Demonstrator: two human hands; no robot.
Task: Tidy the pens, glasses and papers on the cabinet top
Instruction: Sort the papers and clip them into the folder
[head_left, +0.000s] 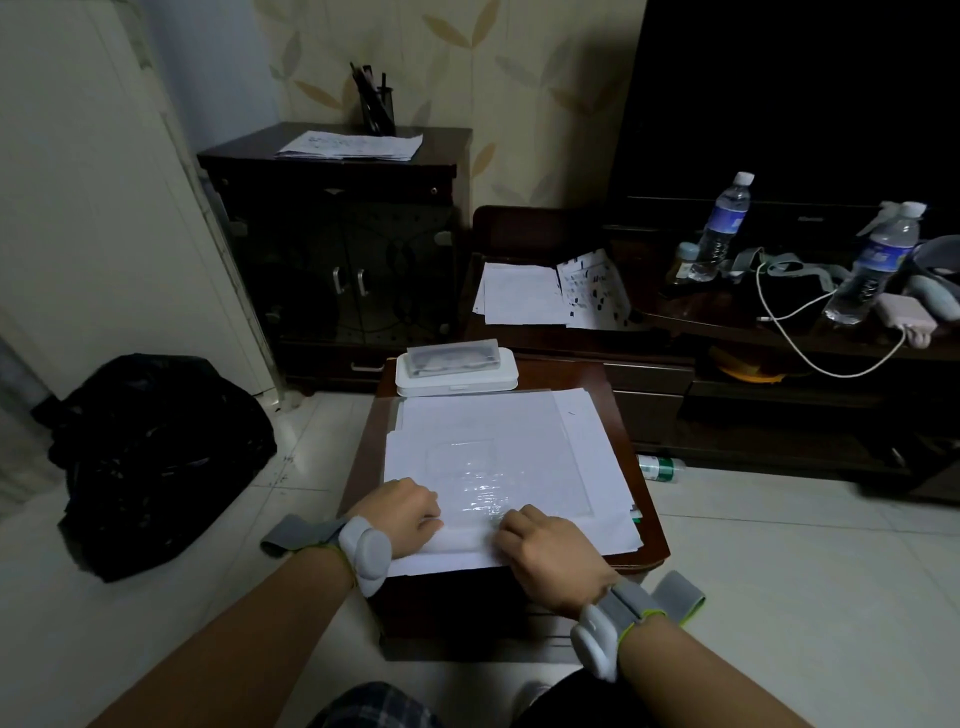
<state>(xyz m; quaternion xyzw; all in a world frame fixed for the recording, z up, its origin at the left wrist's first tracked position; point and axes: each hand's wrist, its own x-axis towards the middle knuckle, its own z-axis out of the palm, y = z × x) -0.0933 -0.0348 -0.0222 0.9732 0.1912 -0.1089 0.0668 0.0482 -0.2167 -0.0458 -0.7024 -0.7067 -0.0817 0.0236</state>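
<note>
Our left hand (410, 512) and right hand (545, 551) are both down on the near edge of the paper stack (498, 467), fingers curled under and gripping that edge, knuckles up, with a small gap between the two. Each wrist has a grey strap with a white tracker on it. Just past our fingers there's a shiny clear plastic sleeve (480, 483) lying flat on top of the sheets. The stack pretty much covers the small dark wooden cabinet top (636, 467) right in front of us, and at the far end, beyond both hands, sits a white case (457, 376) with a clear glasses case (452, 356) on it. Farther out past the left hand is a tall dark cabinet (337, 249) carrying more papers (350, 145) and a pen holder (376, 106) full of pens. Off beyond the right hand, a low shelf has loose sheets (524, 293), two water bottles (724, 223) and a white cable (810, 338). A black bag (156, 457) sits on the tiled floor, out to the left of the left hand.
</note>
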